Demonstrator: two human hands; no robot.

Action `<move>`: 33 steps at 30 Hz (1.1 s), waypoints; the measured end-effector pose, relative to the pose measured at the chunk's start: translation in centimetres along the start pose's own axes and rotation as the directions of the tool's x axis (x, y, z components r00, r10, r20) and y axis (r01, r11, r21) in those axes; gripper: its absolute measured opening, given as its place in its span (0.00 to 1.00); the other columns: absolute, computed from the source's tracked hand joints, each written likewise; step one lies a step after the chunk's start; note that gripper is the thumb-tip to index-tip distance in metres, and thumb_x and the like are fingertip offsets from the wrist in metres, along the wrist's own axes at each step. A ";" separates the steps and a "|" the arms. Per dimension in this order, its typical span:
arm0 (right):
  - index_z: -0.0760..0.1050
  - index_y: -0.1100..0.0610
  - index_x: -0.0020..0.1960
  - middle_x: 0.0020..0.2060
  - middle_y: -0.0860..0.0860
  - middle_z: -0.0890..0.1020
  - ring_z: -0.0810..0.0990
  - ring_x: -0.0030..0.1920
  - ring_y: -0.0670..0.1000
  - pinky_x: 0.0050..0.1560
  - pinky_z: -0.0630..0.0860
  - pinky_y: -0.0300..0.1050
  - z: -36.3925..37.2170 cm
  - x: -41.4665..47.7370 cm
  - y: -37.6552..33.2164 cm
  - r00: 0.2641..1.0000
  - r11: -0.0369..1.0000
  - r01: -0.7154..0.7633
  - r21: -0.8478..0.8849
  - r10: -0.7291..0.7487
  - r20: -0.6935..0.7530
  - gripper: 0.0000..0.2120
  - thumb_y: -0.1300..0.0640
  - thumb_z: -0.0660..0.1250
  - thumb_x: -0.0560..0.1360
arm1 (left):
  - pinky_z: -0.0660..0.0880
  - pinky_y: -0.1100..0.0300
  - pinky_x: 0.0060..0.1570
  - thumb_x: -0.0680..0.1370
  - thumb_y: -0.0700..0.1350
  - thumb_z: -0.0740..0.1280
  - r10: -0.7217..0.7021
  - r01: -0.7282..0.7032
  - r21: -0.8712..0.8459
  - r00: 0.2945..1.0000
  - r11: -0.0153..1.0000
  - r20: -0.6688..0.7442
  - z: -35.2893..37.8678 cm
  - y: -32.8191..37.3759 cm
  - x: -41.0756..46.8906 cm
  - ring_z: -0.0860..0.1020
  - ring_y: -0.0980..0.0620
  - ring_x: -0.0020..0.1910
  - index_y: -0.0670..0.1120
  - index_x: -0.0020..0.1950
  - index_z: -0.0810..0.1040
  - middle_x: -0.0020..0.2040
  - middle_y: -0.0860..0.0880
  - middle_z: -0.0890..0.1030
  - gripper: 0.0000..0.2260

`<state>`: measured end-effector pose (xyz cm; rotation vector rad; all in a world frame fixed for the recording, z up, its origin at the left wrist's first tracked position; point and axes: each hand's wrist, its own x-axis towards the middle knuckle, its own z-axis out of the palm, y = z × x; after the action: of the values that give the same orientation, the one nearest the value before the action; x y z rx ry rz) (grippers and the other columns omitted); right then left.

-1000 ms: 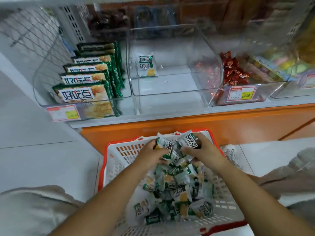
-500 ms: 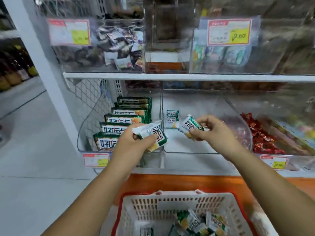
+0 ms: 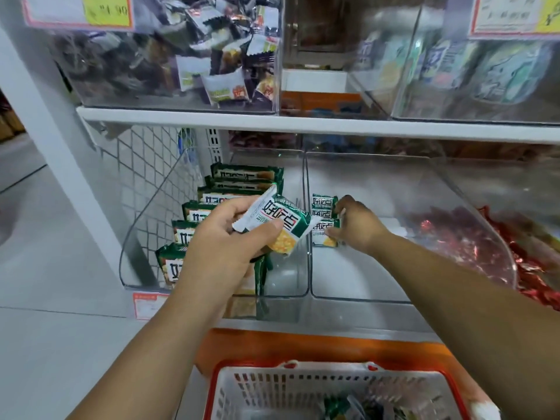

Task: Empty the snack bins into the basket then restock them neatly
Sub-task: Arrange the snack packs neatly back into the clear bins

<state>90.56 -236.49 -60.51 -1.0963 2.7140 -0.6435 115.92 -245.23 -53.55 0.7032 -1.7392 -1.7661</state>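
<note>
1. The clear middle bin stands ahead of both hands, and the basket sits below their wrists.
2. The right hand is the nearer one. It reaches inside and pinches a small packet, its band lying crosswise, just in front of the laid packets.
3. The left hand waits outside to the left, clamped on a tilted spare packet.
4. Half a second ago both hands hovered before the bin; now the right is in.

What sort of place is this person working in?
Most likely a shop's snack aisle: clear bins of wrapped snack packets sit on shelves, price tags are stuck on their fronts, and a red shopping basket waits below.
</note>
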 end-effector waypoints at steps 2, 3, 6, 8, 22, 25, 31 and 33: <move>0.66 0.57 0.67 0.59 0.59 0.71 0.75 0.54 0.58 0.48 0.69 0.43 -0.2 -0.3 -0.1 0.999 0.998 -0.042 -0.040 0.042 -0.008 0.30 0.49 0.74 0.71 | 0.81 0.61 0.39 0.74 0.42 0.73 0.015 -0.015 -0.016 1.000 1.000 0.001 0.4 -0.1 -0.1 0.85 0.50 0.47 0.51 0.58 0.79 0.48 0.52 0.86 0.13; 0.65 0.56 0.69 0.60 0.59 0.70 0.75 0.56 0.59 0.52 0.71 0.45 -0.7 -0.8 -0.4 0.997 0.997 -0.059 -0.043 0.057 -0.043 0.32 0.46 0.73 0.71 | 0.82 0.59 0.42 0.75 0.41 0.73 0.028 -0.028 -0.014 1.000 1.000 0.005 0.6 -0.1 -0.2 0.85 0.51 0.47 0.51 0.59 0.79 0.48 0.52 0.86 0.14; 0.71 0.52 0.64 0.55 0.57 0.76 0.78 0.49 0.51 0.51 0.74 0.44 -3.3 -3.4 -2.4 0.966 0.985 0.027 0.172 0.019 -0.259 0.21 0.44 0.67 0.75 | 0.82 0.59 0.44 0.76 0.40 0.71 0.072 -0.071 -0.017 0.997 0.997 0.023 1.3 -0.1 -0.4 0.85 0.54 0.46 0.52 0.58 0.80 0.48 0.54 0.86 0.12; 0.76 0.50 0.57 0.46 0.56 0.80 0.80 0.40 0.47 0.48 0.77 0.49 -5.9 -6.4 -4.8 0.989 0.831 0.110 0.545 -0.034 -0.147 0.13 0.44 0.63 0.78 | 0.82 0.60 0.44 0.76 0.40 0.71 0.100 -0.100 -0.014 0.995 0.995 0.026 1.8 -0.2 -0.6 0.85 0.54 0.47 0.52 0.56 0.80 0.48 0.54 0.86 0.11; 0.76 0.50 0.53 0.45 0.56 0.82 0.77 0.37 0.51 0.42 0.77 0.45 -6.7 -7.4 0.0 0.995 0.902 0.043 0.430 0.000 -0.099 0.11 0.61 0.72 0.73 | 0.73 0.58 0.65 0.76 0.50 0.71 0.195 -0.235 0.414 0.971 0.879 0.135 3.5 -3.4 -2.1 0.71 0.64 0.66 0.56 0.77 0.62 0.71 0.57 0.70 0.31; 0.77 0.51 0.50 0.41 0.51 0.80 0.74 0.36 0.48 0.32 0.68 0.30 -4.4 -5.7 1.4 1.000 0.970 0.014 0.243 -0.009 -0.018 0.11 0.62 0.73 0.72 | 0.73 0.62 0.63 0.79 0.54 0.66 0.195 -0.277 0.565 0.960 0.777 0.203 3.5 -3.5 -2.2 0.71 0.65 0.64 0.56 0.79 0.57 0.73 0.58 0.68 0.30; 0.76 0.53 0.52 0.42 0.47 0.75 0.75 0.30 0.47 0.39 0.74 0.42 -1.7 -3.2 0.8 0.990 0.978 0.031 0.206 -0.059 0.130 0.13 0.61 0.75 0.70 | 0.68 0.80 0.52 0.80 0.55 0.63 0.183 -0.300 0.582 0.950 0.756 0.252 3.3 -3.6 -1.9 0.69 0.71 0.59 0.57 0.77 0.59 0.69 0.63 0.69 0.27; 0.73 0.54 0.51 0.43 0.50 0.76 0.75 0.34 0.48 0.35 0.71 0.40 -1.2 -2.7 0.8 0.992 0.986 0.062 0.157 -0.078 0.096 0.14 0.59 0.75 0.70 | 0.68 0.79 0.52 0.79 0.55 0.63 0.171 -0.291 0.568 0.951 0.770 0.256 3.2 -3.6 -1.8 0.70 0.71 0.59 0.58 0.77 0.59 0.69 0.64 0.69 0.27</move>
<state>91.66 -233.71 -59.83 -1.1572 2.5038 -0.7708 114.86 -241.65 -57.14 0.5337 -2.4453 -1.1245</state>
